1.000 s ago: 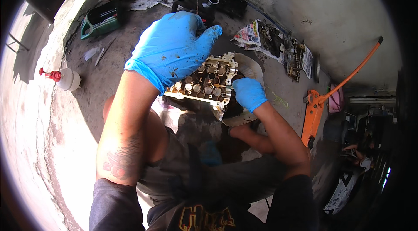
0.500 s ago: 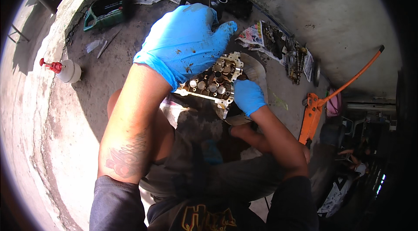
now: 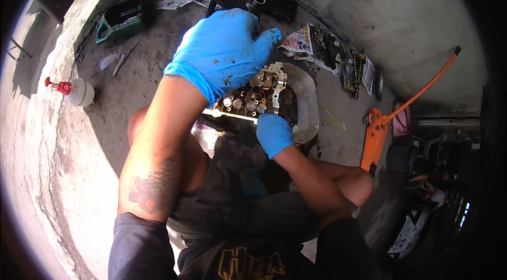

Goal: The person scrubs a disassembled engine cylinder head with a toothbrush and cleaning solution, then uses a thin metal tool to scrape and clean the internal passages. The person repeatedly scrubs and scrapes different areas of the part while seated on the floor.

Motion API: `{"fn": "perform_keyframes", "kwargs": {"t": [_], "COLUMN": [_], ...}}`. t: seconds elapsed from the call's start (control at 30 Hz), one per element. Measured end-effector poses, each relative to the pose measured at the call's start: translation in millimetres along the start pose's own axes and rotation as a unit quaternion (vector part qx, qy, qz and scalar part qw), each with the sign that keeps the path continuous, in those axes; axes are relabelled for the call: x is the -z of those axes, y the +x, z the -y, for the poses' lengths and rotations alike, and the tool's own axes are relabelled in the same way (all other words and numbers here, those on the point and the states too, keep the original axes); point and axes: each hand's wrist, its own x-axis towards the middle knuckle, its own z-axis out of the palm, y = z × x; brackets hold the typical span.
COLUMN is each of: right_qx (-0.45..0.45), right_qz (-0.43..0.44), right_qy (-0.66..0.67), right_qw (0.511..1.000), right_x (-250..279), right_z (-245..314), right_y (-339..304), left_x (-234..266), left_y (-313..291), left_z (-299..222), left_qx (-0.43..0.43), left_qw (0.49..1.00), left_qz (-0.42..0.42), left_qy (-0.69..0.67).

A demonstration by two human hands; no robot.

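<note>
A metal engine cylinder head (image 3: 277, 82), with rows of round bores and dark oily patches, lies in front of me on a pale translucent tray (image 3: 309, 103). My left hand (image 3: 222, 50), in a stained blue glove, is held above its far left part and hides much of it. The left fingers curl away from view with the thumb stuck out; what they hold, if anything, is hidden. My right hand (image 3: 274, 135), also gloved in blue, is closed at the near right corner of the cylinder head, its fingertips partly out of sight.
Newspaper with oily metal parts (image 3: 356, 71) lies at the right, before the wall. An orange jack (image 3: 375, 137) with a long handle stands further right. On the left are a white spray bottle (image 3: 80, 92) and a green cut-open container (image 3: 119, 24). Black parts (image 3: 269, 3) lie at the back.
My right hand has moved left and nearer, from the right end of the cylinder head to its near corner. My left hand has barely moved. The view has shifted slightly.
</note>
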Motion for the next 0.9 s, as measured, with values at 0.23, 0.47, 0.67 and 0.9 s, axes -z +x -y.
{"fn": "perform_keyframes", "kwargs": {"t": [0.23,0.47,0.67,0.9], "right_qx": [0.011,0.017,-0.001,-0.055], "right_qz": [-0.098,-0.069,-0.082,-0.054], "right_qy": [0.067,0.051,0.058,0.039], "right_qw": [0.993,0.996,0.995,0.996], "right_x": [-6,-1,5,-16], "right_z": [-16,-7,-16,-8], "right_y": [2,-5,11,32], "left_x": [-2,-8,-15,-16], "left_y": [4,5,6,9], "left_z": [-2,3,6,21], "left_qx": [0.015,-0.012,0.017,0.055], "left_qw": [1.000,1.000,0.994,0.992], "left_qz": [0.006,-0.008,0.008,0.020], "left_qy": [0.005,-0.022,-0.105,-0.115]}}
